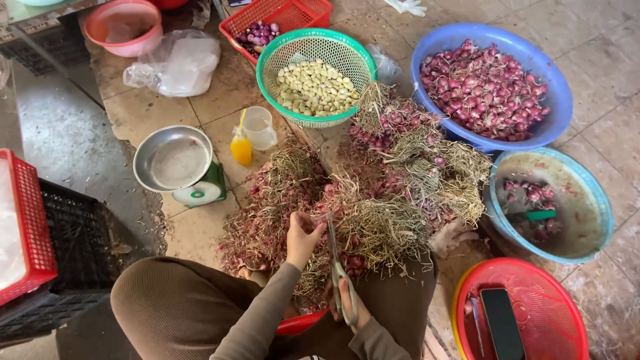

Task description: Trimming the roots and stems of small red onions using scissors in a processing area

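The tiled floor carries everything, and the largest thing on it is a heap of shallots with dry, straw-like tops, spread across the middle and reaching the person's knees at the near edge. Beyond the heap, toward the far right corner, a blue plastic basin is full of trimmed, glossy purple shallots. Just right of the heap a second, paler blue basin holds a few shallots and a green-handled tool. At the near right corner a red woven basket holds a dark phone. At the far side a green mesh basket is filled with pale peeled garlic cloves, with a red crate behind it. Left of the heap a round steel pan sits on a small green scale, beside a clear plastic cup and a small yellow bottle.

Both arms, in brown sleeves, reach forward from the lap. The left hand is raised with the wrist bent, fingers pinched shut on stalks at the near edge of the heap. The right hand lies low by the knee, closed around the handles of metal scissors, whose blades point up into the stalks just beside the left hand.
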